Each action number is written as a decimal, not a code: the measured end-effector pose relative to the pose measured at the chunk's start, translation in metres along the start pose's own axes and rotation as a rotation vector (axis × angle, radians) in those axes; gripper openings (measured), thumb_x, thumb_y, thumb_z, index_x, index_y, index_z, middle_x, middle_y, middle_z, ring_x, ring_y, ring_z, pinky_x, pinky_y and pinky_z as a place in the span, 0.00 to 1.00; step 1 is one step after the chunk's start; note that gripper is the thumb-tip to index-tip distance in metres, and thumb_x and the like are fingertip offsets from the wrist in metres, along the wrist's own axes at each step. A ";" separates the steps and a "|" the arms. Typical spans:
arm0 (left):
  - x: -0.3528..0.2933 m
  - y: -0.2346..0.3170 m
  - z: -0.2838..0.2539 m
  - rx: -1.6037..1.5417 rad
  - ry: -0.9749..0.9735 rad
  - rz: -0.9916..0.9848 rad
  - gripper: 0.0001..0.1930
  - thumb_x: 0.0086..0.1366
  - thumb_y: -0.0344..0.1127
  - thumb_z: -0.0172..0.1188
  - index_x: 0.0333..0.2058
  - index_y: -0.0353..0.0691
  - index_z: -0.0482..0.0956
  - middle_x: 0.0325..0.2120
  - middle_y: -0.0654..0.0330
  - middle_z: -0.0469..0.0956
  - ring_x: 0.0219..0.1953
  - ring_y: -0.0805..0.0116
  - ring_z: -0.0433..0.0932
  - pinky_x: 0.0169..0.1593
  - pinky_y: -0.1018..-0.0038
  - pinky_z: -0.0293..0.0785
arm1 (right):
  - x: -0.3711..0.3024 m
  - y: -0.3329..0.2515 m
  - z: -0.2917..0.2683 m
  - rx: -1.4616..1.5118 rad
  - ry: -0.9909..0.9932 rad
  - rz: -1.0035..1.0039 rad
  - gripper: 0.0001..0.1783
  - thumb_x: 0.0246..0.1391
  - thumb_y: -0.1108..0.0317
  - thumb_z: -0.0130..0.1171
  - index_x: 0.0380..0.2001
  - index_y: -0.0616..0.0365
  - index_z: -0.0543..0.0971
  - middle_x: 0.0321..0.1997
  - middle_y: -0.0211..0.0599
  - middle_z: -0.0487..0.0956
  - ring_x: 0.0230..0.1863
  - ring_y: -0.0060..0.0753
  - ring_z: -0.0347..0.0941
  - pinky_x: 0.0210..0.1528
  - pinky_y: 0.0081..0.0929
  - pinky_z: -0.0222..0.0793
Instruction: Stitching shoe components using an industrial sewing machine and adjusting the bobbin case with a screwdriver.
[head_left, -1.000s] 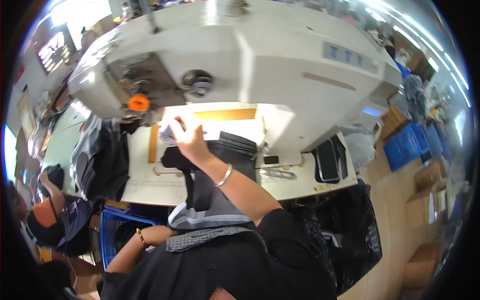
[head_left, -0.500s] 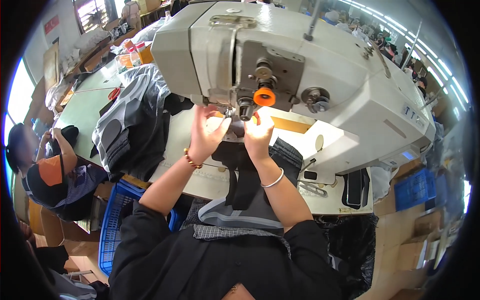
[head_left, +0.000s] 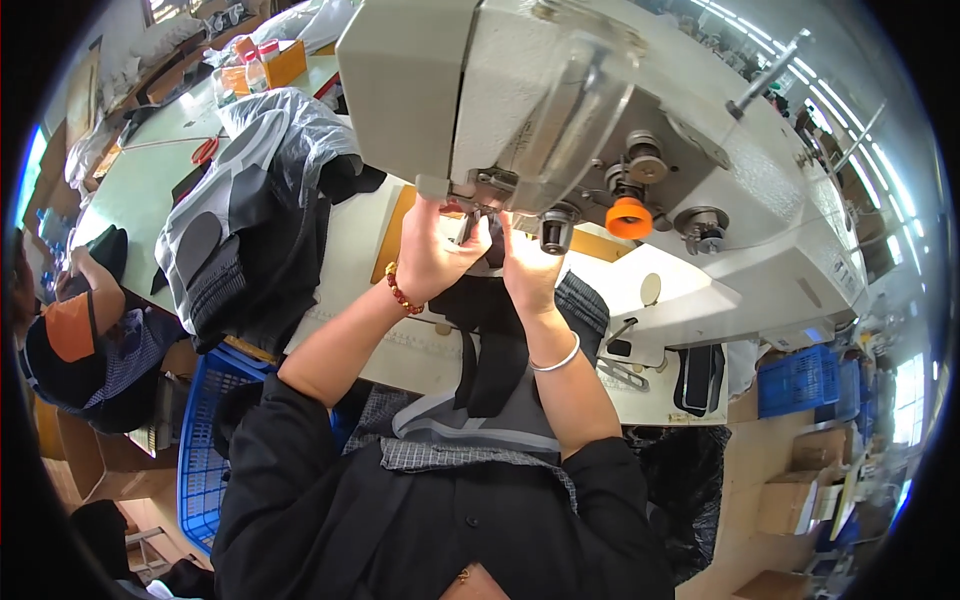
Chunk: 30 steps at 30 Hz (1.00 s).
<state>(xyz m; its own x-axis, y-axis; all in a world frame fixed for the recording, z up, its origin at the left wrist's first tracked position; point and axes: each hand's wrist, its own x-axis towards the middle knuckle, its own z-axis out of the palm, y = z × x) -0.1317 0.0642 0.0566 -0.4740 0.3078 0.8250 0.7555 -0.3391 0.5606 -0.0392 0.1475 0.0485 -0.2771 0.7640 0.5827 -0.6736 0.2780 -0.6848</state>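
Observation:
Both my hands are raised beneath the head of a white sewing machine (head_left: 420, 90), close around its needle area (head_left: 490, 195). My left hand (head_left: 437, 258), with a beaded bracelet, has thumb and fingers drawn together just left of the needle. My right hand (head_left: 530, 270), with a silver bangle, is on the other side, fingertips pointing up and almost meeting the left ones. Whatever lies between the fingertips is too small or hidden. Black fabric (head_left: 495, 370) hangs from the machine bed between my forearms. A grey and black garment piece (head_left: 470, 425) lies across my lap.
Garment pieces with plastic wrap (head_left: 250, 220) are heaped at the left of the table. A blue basket (head_left: 200, 450) stands below. Red scissors (head_left: 205, 151) lie farther back. Another person (head_left: 85, 340) works at the far left. Black padded pieces (head_left: 698, 380) lie at right.
My view has shifted, so the machine head looks nearer and farther right. My right fingertips have come closer to the left ones at the needle. The lap fabric stays about where it was.

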 end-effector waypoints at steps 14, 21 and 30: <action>0.017 -0.006 -0.023 0.111 0.082 0.335 0.21 0.47 0.25 0.71 0.42 0.39 0.77 0.34 0.57 0.77 0.30 0.59 0.77 0.34 0.70 0.74 | 0.004 0.007 -0.046 -1.421 -0.372 -0.757 0.07 0.56 0.70 0.65 0.35 0.63 0.84 0.22 0.23 0.79 0.21 0.14 0.68 0.26 0.14 0.64; 0.013 0.015 -0.034 0.348 -0.158 0.359 0.08 0.49 0.29 0.68 0.31 0.42 0.83 0.29 0.66 0.78 0.29 0.66 0.78 0.28 0.72 0.74 | 0.007 -0.024 -0.020 -0.942 -0.417 -0.383 0.04 0.54 0.74 0.65 0.34 0.61 0.84 0.29 0.28 0.81 0.27 0.21 0.73 0.31 0.18 0.68; 0.025 0.043 -0.038 0.426 -0.302 0.104 0.05 0.57 0.36 0.64 0.29 0.43 0.83 0.18 0.58 0.78 0.22 0.58 0.78 0.26 0.66 0.72 | 0.011 -0.028 -0.015 -0.660 -0.320 -0.112 0.07 0.57 0.69 0.64 0.35 0.62 0.86 0.25 0.27 0.83 0.21 0.10 0.69 0.25 0.14 0.64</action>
<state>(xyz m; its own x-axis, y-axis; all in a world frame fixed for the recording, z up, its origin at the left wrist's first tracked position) -0.1285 0.0235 0.1036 -0.2827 0.5550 0.7824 0.9381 -0.0100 0.3461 -0.0131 0.1564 0.0681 -0.4851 0.5313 0.6946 -0.1859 0.7135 -0.6755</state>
